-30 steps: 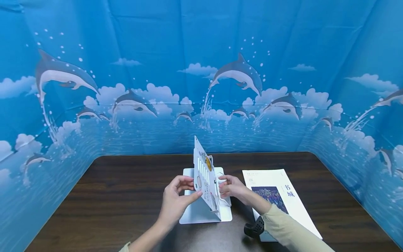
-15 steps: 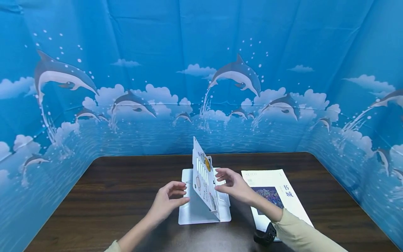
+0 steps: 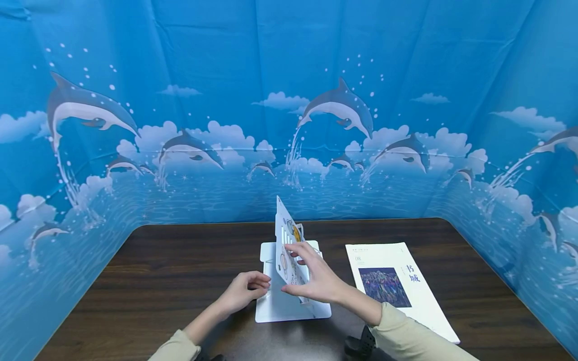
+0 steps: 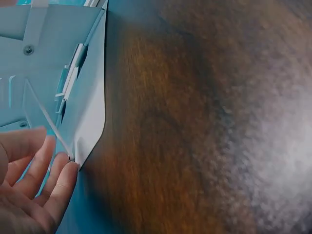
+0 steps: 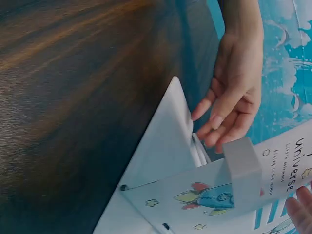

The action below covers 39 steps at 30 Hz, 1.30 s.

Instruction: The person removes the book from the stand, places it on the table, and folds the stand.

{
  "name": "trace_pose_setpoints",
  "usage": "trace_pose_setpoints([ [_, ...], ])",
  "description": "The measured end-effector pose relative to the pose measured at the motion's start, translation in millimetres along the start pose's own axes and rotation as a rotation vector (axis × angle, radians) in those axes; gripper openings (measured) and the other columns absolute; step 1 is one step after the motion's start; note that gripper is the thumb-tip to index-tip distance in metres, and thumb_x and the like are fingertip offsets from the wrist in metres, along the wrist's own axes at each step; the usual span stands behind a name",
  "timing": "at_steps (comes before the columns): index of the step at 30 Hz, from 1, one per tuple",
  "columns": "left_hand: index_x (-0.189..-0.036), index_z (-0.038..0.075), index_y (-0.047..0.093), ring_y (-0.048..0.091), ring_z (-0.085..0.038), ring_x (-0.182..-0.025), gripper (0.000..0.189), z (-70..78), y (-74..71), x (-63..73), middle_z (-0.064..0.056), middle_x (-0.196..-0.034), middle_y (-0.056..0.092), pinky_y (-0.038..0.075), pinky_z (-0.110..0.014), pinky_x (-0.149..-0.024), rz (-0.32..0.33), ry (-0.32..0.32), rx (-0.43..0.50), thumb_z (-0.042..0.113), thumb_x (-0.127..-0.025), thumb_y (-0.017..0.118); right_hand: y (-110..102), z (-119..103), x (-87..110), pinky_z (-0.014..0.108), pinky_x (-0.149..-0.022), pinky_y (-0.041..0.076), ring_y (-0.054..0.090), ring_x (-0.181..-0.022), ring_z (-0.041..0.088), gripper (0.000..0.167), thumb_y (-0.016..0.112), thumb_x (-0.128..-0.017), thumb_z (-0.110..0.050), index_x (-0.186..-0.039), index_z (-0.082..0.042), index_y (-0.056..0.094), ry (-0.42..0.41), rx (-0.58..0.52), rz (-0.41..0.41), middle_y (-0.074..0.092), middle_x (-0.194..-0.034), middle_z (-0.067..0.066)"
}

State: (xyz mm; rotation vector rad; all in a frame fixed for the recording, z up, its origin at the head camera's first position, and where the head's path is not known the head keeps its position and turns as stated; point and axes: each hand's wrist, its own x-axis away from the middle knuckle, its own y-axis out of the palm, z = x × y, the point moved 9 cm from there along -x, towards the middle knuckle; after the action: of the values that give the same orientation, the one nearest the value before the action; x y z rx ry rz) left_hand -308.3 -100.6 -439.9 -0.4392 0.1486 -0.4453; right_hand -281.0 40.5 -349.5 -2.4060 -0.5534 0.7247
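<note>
A white book stand [image 3: 285, 230] with cartoon prints stands on the table, its panel [image 5: 187, 195] raised at a slant above a flat base [image 3: 275, 312]. At the base's left edge my left hand [image 3: 243, 292] has its fingers loosely bent, close to a thin wire leg [image 4: 48, 119]; whether they touch it I cannot tell. My right hand [image 3: 318, 281] is in front of the panel, thumb and fingers spread apart, hiding much of its lower half. In the right wrist view a rocket print and a light grey page clip [image 5: 243, 170] show on the panel.
To the right lies a white book [image 3: 426, 301] with a dark picture on its cover. The dark wooden table [image 3: 158, 281] is enclosed by a blue dolphin-printed curtain [image 3: 235, 100]. A black strapped device [image 3: 361, 345] is at my right wrist.
My right hand has gone from behind the panel to its front, moving left. My left hand has let go of the panel's edge and dropped to the base's left side.
</note>
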Motion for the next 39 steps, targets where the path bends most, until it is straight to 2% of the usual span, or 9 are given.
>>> trace_pose_setpoints([
  [8,-0.096,-0.008,0.063,0.060,-0.022,-0.078,0.015,2.7,3.4,-6.4,-0.016,-0.088,0.065,0.049,-0.022,-0.061,0.041,0.049,-0.058,-0.001,-0.082,0.060,-0.1,2.5,-0.9,0.044,-0.087,0.045,0.048,-0.106,0.018,0.071,0.075,-0.070,-0.030,-0.132,-0.015,0.043,0.012,0.029,0.008,0.044,-0.124,0.001],
  [12,-0.091,-0.004,0.066,0.058,-0.015,-0.072,0.011,4.2,4.6,-11.1,-0.011,-0.084,0.066,0.047,-0.021,-0.060,0.050,0.070,-0.158,-0.001,-0.083,0.060,-1.3,2.5,-0.1,0.042,-0.085,0.046,0.050,-0.106,0.019,0.072,0.074,-0.070,-0.033,-0.132,-0.016,0.042,-0.011,0.056,0.004,0.045,-0.122,0.000],
  [17,-0.086,0.000,0.068,0.052,-0.010,-0.065,0.010,6.6,5.3,-14.8,-0.005,-0.077,0.065,0.045,-0.020,-0.057,0.059,0.076,-0.260,-0.002,-0.082,0.059,-1.1,5.3,0.0,0.035,-0.084,0.047,0.049,-0.104,0.016,0.073,0.075,-0.069,-0.028,-0.133,-0.016,0.041,-0.026,0.058,-0.009,0.045,-0.122,-0.001],
  [27,-0.082,0.000,0.068,0.050,-0.008,-0.060,0.008,8.4,7.1,-17.8,-0.001,-0.070,0.062,0.042,-0.020,-0.053,0.048,0.067,-0.300,-0.004,-0.079,0.062,-0.1,8.8,-1.9,0.032,-0.084,0.048,0.050,-0.102,0.015,0.072,0.075,-0.070,-0.031,-0.132,-0.016,0.041,-0.048,-0.016,0.004,0.044,-0.121,-0.001],
  [39,-0.078,0.002,0.066,0.049,-0.005,-0.058,0.006,7.1,8.3,-19.4,0.002,-0.067,0.060,0.041,-0.020,-0.052,0.065,0.092,-0.364,-0.003,-0.079,0.062,-1.7,4.6,-2.1,0.036,-0.084,0.048,0.049,-0.102,0.014,0.073,0.073,-0.069,-0.027,-0.133,-0.017,0.039,-0.090,0.055,-0.003,0.045,-0.122,-0.001],
])
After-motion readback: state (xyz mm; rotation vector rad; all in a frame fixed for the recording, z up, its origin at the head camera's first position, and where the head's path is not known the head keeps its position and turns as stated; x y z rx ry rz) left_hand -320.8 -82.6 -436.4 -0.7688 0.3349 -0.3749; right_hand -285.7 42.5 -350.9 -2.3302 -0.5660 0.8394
